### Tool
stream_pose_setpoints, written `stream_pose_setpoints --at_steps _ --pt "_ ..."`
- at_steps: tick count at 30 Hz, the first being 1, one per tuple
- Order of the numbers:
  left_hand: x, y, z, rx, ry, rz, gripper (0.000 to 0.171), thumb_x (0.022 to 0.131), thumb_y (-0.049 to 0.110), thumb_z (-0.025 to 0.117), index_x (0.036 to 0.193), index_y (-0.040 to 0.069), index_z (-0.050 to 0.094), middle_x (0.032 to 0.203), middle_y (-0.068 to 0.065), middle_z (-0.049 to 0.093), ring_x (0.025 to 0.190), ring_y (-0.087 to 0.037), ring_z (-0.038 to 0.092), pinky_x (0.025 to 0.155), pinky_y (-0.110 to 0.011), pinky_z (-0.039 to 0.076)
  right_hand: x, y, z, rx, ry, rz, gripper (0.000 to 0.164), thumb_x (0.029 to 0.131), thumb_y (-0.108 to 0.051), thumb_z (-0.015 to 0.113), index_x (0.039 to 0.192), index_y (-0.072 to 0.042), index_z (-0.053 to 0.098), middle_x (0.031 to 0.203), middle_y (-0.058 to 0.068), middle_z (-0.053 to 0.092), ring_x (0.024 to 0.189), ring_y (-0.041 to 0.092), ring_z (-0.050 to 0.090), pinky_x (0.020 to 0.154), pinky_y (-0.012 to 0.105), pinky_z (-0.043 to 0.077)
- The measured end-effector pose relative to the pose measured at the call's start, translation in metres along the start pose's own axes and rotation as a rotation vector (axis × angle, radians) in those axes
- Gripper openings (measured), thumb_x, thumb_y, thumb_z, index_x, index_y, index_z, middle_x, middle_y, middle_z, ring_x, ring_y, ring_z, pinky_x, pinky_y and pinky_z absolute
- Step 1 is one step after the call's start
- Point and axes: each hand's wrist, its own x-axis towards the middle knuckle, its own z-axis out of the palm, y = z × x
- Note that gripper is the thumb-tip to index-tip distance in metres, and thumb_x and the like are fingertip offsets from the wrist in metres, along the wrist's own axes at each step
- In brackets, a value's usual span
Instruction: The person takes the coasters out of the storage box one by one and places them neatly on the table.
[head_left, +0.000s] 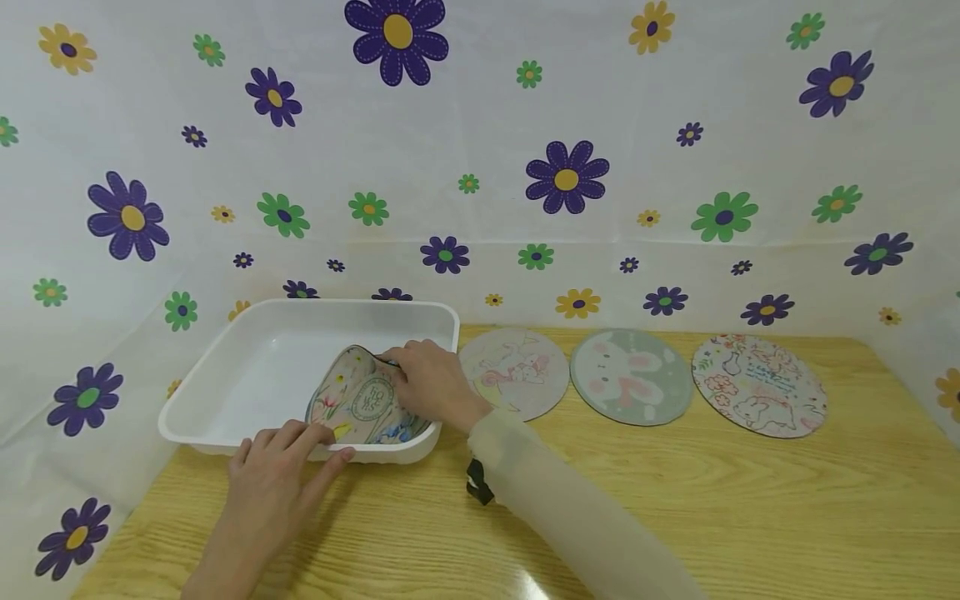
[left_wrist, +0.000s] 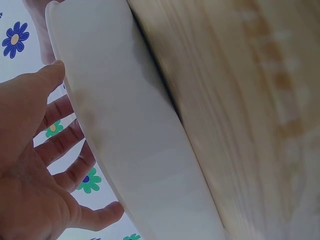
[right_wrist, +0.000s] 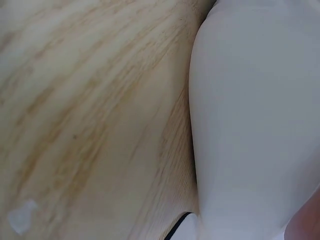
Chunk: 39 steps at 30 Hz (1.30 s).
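A round floral mat [head_left: 366, 404] with a dark edge and printed lettering lies tilted and bent in the front right corner of a white plastic tray [head_left: 225, 358]. My right hand [head_left: 431, 379] reaches over the tray's right side and grips the mat's upper right edge; part of the mat is hidden beneath it. At the tray's front rim, my left hand [head_left: 273, 467] holds on, thumb outside and fingers over the edge. The left wrist view shows that hand [left_wrist: 40, 150] against the rim. Only a sliver of the right hand [right_wrist: 306, 220] appears in the right wrist view.
Right of the tray, three round mats lie in a row on the wooden table [head_left: 675, 508]: a pale one [head_left: 517, 375], a grey-green bunny one [head_left: 632, 377] and a white patterned one [head_left: 759, 385]. A flower-printed cloth [head_left: 480, 125] hangs behind and at the sides.
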Motion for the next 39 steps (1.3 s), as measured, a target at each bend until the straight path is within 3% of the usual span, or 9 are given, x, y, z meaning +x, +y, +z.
stream_pose_setpoints --at_steps 11,23,39 --pt "-0.0003 -0.0004 -0.0016 -0.004 -0.024 -0.007 0.021 0.089 0.036 0.079 0.100 0.021 0.068 0.107 -0.005 0.070 0.102 -0.041 0.063 0.089 -0.075 0.042 -0.0040 -0.0003 -0.0006 0.022 0.014 -0.055 0.033 0.107 -0.020 0.052 0.138 -0.022 0.064 0.113 0.000 0.071 0.084 0.008 0.062 0.067 0.019 0.051" --pt "0.0000 -0.0007 -0.0031 0.001 -0.042 -0.027 0.022 0.089 0.037 0.079 0.100 0.020 0.069 0.107 -0.006 0.071 0.103 -0.041 0.062 0.091 -0.078 0.040 -0.0051 -0.0021 -0.0021 0.010 0.043 -0.092 0.033 0.107 -0.020 0.051 0.138 -0.022 0.064 0.116 -0.001 0.074 0.088 0.009 0.069 0.072 0.020 0.055" --pt "0.0006 -0.0011 -0.0020 -0.011 -0.033 -0.013 0.022 0.088 0.035 0.080 0.101 0.019 0.069 0.106 -0.005 0.070 0.104 -0.041 0.063 0.090 -0.079 0.040 -0.0033 -0.0011 -0.0039 0.048 0.006 -0.096 0.032 0.108 -0.020 0.050 0.137 -0.021 0.064 0.116 -0.001 0.075 0.093 0.009 0.071 0.077 0.022 0.057"
